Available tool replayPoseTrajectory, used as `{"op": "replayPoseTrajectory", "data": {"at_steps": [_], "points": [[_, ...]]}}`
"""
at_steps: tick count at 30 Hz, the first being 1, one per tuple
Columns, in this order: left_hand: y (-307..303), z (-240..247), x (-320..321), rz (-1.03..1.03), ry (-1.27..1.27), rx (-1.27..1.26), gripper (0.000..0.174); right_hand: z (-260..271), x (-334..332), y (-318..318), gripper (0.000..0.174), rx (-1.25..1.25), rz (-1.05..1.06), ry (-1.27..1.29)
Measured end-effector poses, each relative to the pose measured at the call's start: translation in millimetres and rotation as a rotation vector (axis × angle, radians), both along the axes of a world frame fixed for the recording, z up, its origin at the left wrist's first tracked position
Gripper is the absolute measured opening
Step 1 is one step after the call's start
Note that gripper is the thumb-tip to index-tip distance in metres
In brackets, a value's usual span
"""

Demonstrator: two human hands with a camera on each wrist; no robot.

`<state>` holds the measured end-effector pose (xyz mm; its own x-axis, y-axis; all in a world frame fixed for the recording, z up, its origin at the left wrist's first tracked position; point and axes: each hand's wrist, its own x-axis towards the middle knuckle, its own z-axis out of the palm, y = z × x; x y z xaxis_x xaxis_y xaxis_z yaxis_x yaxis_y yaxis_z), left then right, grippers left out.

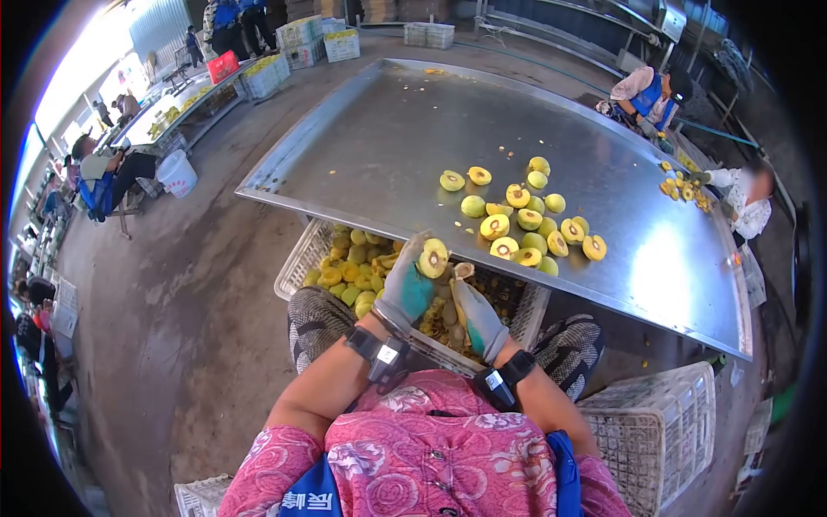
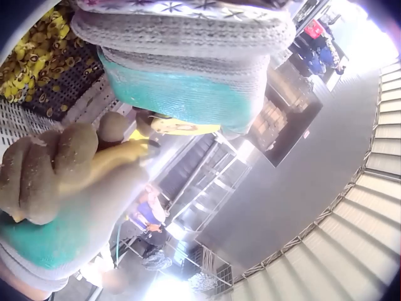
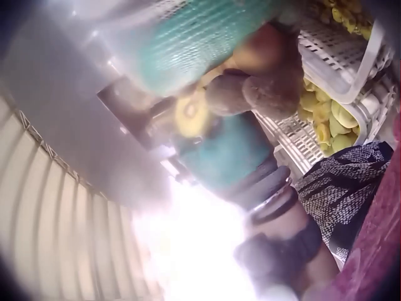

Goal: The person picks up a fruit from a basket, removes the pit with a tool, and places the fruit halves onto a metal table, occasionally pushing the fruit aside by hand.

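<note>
My left hand (image 1: pixel 407 286), in a grey and teal glove, holds a peach half (image 1: pixel 433 258) with its yellow cut face and pit area turned up. Close beside it, my gloved right hand (image 1: pixel 481 317) grips a small yellow-handled tool (image 2: pixel 109 162), its fingers curled round the handle in the left wrist view. The tool's metal tip points toward the left hand, its working end partly hidden. Both hands are above a white crate (image 1: pixel 297 258) just off the table's near edge. Peach halves and whole peaches (image 1: pixel 530 220) lie on the metal table (image 1: pixel 370 146).
The crate under the hands holds yellow fruit pieces (image 1: pixel 353 267) on the left and scraps (image 1: pixel 444 323) nearer the right. Another white crate (image 1: pixel 650 431) stands at right. Two people sit at the table's far right side, near more fruit (image 1: pixel 685 188). A white bucket (image 1: pixel 177 172) stands left.
</note>
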<state>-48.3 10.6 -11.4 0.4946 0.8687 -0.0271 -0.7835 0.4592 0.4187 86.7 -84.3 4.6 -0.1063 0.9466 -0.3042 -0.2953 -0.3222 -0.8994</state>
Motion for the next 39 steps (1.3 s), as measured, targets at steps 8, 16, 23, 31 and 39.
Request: {"op": "replayPoseTrajectory", "data": {"at_steps": [8, 16, 23, 31, 39], "points": [[-1.4, -14.8, 4.8, -0.002, -0.018, -0.035, 0.035, 18.0, 1.3, 3.2, 0.042, 0.33, -0.009, -0.785], [-16.3, -5.5, 14.1, 0.16, 0.211, 0.128, 0.039, 6.7, -6.4, 3.2, 0.052, 0.342, -0.01, -0.874], [-20.9, 24.7, 13.6, 0.142, 0.448, 0.121, 0.052, 2.1, -3.9, 0.6, 0.05, 0.311, 0.115, -0.976], [-14.8, 37.9, 8.1, 0.024, 0.696, 0.256, 0.062, 3.3, -1.2, -2.4, 0.048, 0.347, 0.179, -0.749], [-14.5, 30.7, 3.7, -0.086, 0.765, 0.355, 0.061, 16.0, 8.6, -12.5, 0.044, -0.068, 0.371, 0.009]]}}
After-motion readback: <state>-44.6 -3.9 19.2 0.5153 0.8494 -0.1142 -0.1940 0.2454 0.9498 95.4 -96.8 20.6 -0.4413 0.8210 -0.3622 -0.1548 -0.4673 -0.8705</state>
